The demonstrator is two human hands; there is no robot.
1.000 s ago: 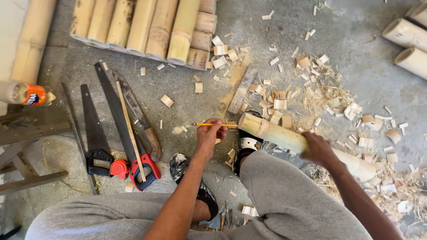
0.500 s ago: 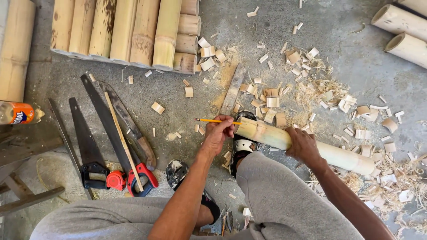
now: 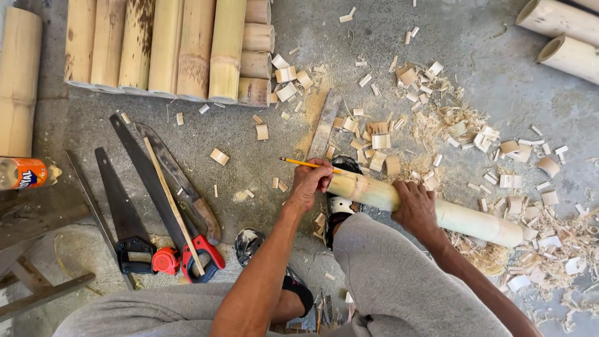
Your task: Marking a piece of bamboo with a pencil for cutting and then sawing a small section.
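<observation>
A pale bamboo pole point(image 3: 462, 218) lies on the concrete floor across my shoe point(image 3: 340, 206). My left hand point(image 3: 309, 184) is at the pole's near end and pinches a yellow pencil point(image 3: 299, 163) whose tip points left. My right hand point(image 3: 415, 209) grips the pole from above, a little further along it. My grey trouser leg point(image 3: 387, 281) rises just below both hands.
Two handsaws point(image 3: 134, 215), a machete point(image 3: 181, 181), a thin stick and a red tape measure point(image 3: 165, 261) lie at left. Cut bamboo lengths point(image 3: 168, 50) are stacked at the top, more poles point(image 3: 561, 37) at top right. Chips and shavings point(image 3: 449, 131) cover the floor; an orange bottle point(image 3: 25, 173) is far left.
My view has shifted slightly. Both hands stay on the pole, the right one edging a little nearer the pencil hand.
</observation>
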